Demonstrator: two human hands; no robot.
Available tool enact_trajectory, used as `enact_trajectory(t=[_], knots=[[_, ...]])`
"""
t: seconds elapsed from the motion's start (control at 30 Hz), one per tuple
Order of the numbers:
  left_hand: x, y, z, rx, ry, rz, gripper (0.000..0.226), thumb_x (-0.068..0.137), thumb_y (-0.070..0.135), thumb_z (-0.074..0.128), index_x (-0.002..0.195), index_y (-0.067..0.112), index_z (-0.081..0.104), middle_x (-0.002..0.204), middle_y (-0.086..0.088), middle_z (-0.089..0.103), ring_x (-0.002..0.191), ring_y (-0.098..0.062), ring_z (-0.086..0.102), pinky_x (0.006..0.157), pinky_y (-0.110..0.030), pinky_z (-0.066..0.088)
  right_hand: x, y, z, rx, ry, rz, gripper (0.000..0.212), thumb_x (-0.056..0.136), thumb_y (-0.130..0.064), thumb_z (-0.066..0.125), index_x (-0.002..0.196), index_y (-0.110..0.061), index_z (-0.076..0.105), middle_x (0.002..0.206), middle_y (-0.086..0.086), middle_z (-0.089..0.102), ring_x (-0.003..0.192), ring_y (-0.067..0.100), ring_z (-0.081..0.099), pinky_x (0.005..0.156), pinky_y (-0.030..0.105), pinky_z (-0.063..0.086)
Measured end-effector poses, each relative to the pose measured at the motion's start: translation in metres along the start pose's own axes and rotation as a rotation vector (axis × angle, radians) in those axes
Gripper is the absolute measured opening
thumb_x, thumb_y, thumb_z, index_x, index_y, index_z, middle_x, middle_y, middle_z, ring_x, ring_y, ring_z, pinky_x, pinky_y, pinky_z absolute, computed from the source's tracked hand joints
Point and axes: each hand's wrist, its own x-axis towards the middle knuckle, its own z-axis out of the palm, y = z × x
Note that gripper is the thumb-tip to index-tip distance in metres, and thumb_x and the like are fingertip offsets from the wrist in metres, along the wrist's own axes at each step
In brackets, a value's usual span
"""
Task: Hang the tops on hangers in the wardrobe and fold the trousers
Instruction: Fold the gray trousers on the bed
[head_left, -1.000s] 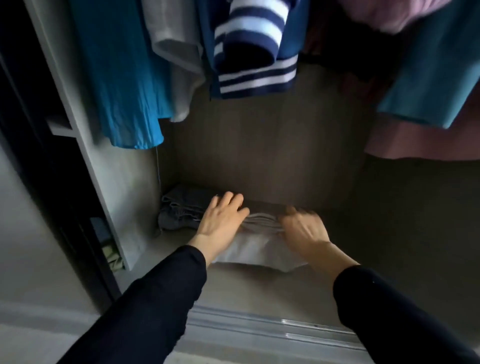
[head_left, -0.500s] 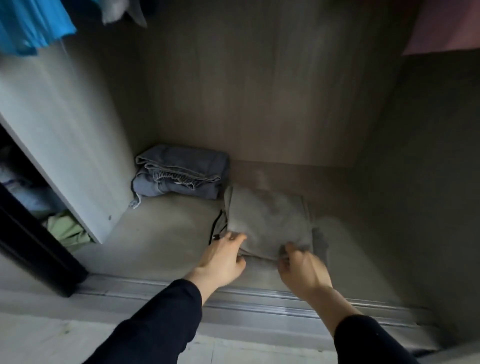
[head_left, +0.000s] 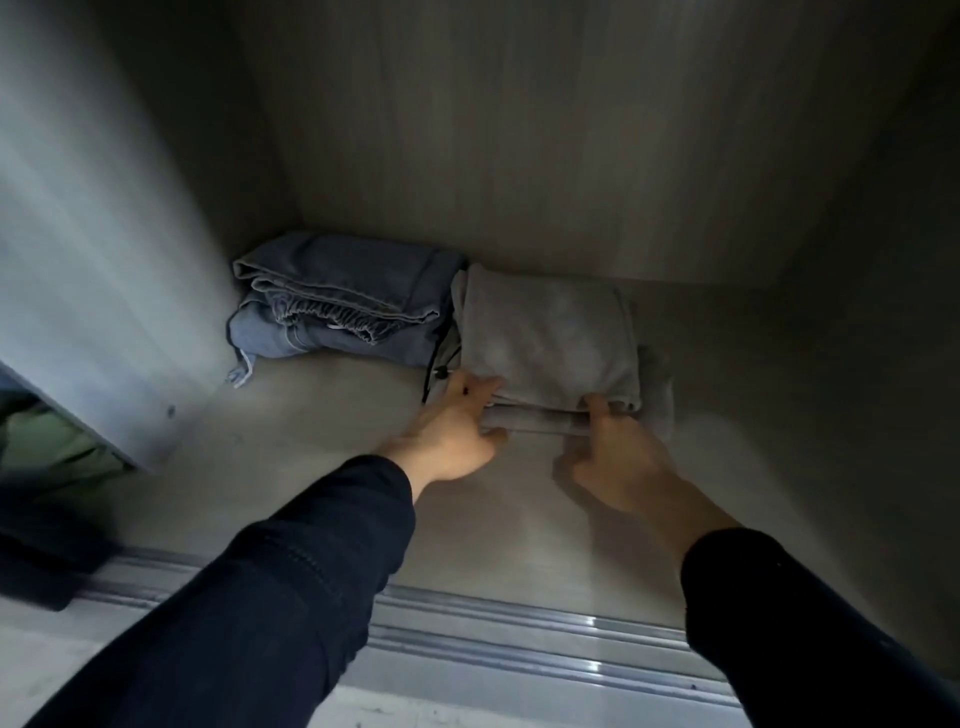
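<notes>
Grey trousers (head_left: 550, 332): one pair, folded into a flat rectangular bundle of several layers. It lies on the wardrobe floor (head_left: 322, 431) toward the back edge, about midway across. Its left side touches the blue denim trousers (head_left: 343, 301).

Blue denim trousers: one pair, folded, in the back-left corner of the wardrobe floor, elastic waistband facing front.

Left grip (head_left: 447, 431): at the bundle's near-left corner, thumb and forefinger on top, the other fingers along the folded edge below. It holds the corner lightly.

Right grip (head_left: 618, 462): at the near-right corner, thumb raised against the front of the layers. The fingers are curled low where they cannot be seen, apparently pinching the lower folds.

Black drawcord (head_left: 439, 371): loose, hanging out of the bundle's left side just beside the left grip.

Sliding-door track (head_left: 519, 639): metal, along the front edge of the wardrobe floor.

Hazards, as judged:
- Both grips have only the near edge. A push toward the back could slide the top layers over the lower ones and undo the fold.
- The right grip seems to hold different layers from the left, so uneven pressure could skew the bundle.
- Pressing leftward could crowd and rumple the denim pair.
- The drawcord could catch on the fingers as the left grip lets go and drag the corner open.
- A bundle left too near the front edge could foul the track.
</notes>
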Motion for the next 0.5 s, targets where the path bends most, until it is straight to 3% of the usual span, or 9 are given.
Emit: enact_trajectory(t=[0.13, 0.3, 0.5], knots=[[0.022, -0.006, -0.004, -0.011, -0.009, 0.005, 0.063, 0.095, 0.038, 0.050, 0.151, 0.033, 0.020, 0.148, 0.009, 0.019, 0.132, -0.021, 0.036, 0.105, -0.025, 0.030, 0.024, 0.006, -0.001, 0.002, 0.011, -0.011, 0.062, 0.083, -0.029, 0.058, 0.138, -0.017, 0.032, 0.122, 0.014, 0.060, 0.112, 0.032, 0.059, 0.087, 0.036, 0.049], [0.053, -0.009, -0.008, -0.006, -0.001, -0.002, 0.061, 0.097, 0.033, 0.047, 0.152, 0.029, 0.021, 0.153, 0.003, 0.015, 0.140, -0.021, 0.026, 0.111, -0.026, 0.022, 0.049, 0.011, 0.004, 0.027, 0.062, -0.020, 0.063, 0.084, -0.033, 0.058, 0.140, -0.018, 0.032, 0.123, 0.014, 0.060, 0.111, 0.033, 0.060, 0.087, 0.036, 0.049], [0.060, -0.007, -0.009, 0.052, -0.049, -0.041, 0.066, 0.096, 0.038, 0.045, 0.153, 0.030, 0.011, 0.154, 0.007, 0.012, 0.144, -0.020, 0.010, 0.117, -0.029, 0.013, 0.062, 0.011, 0.008, 0.003, 0.015, -0.005, 0.081, 0.085, -0.042, 0.060, 0.150, -0.019, 0.018, 0.147, 0.013, 0.040, 0.130, 0.031, 0.046, 0.097, 0.035, 0.042]])
